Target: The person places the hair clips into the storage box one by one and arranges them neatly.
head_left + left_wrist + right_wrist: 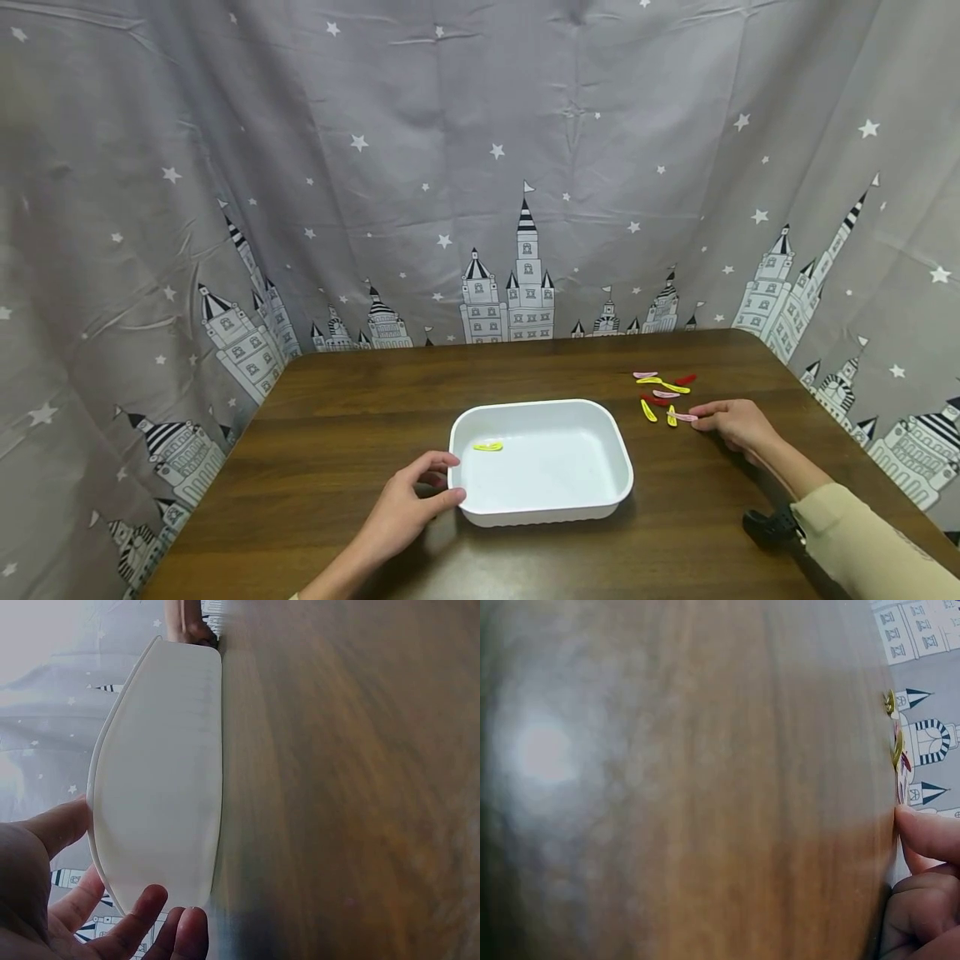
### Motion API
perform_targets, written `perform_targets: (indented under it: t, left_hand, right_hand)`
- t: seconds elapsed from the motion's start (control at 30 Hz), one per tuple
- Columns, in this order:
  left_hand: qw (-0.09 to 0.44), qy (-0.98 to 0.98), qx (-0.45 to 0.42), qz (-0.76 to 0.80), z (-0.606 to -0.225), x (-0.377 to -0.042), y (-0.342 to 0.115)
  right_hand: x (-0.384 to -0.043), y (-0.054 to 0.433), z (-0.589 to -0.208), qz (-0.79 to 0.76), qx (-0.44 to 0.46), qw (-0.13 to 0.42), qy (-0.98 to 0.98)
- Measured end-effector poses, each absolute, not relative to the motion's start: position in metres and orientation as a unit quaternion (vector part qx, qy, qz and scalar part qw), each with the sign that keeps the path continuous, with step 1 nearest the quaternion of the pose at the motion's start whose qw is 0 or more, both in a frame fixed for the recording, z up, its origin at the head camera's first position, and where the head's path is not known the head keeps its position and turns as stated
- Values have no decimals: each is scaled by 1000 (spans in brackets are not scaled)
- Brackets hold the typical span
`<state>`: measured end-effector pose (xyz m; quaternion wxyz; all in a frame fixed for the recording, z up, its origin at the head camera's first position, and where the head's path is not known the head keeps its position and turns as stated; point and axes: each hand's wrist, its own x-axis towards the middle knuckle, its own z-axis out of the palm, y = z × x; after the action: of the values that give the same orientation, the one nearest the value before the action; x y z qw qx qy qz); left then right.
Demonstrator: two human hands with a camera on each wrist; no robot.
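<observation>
A white plastic tray (542,460) stands mid-table with one yellow hair clip (488,447) inside, near its left wall. My left hand (405,504) holds the tray's left side, thumb and a finger over the rim; the left wrist view shows other fingertips (152,898) bent in front of the outer wall. At the right, my right hand (738,423) pinches the end of a pink hair clip (684,417) between thumb and index finger, low over the table. That clip overlaps a yellow hair clip (671,415). Several more yellow, pink and red hair clips (660,394) lie loosely together just beyond it.
The brown wooden table (360,417) runs back to a grey curtain (480,167) printed with castles and stars. A black strap-like device (772,527) is at the right wrist, beside the beige sleeve (862,537).
</observation>
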<state>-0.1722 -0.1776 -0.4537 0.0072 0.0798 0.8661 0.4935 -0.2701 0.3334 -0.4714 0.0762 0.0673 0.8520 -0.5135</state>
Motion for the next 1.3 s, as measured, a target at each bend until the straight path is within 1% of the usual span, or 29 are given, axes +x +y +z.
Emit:
perform_targets:
  t: [0.47, 0.97, 1.3]
  left_hand:
    - [-15, 861, 79, 502, -454, -170, -176]
    - [-16, 865, 82, 495, -451, -167, -174]
    - [-27, 862, 80, 500, -452, -167, -174]
  right_hand:
    - [-269, 333, -475, -513, 71, 66, 853]
    - [-270, 333, -475, -518, 68, 60, 851]
    - [-269, 333, -473, -542, 70, 64, 835]
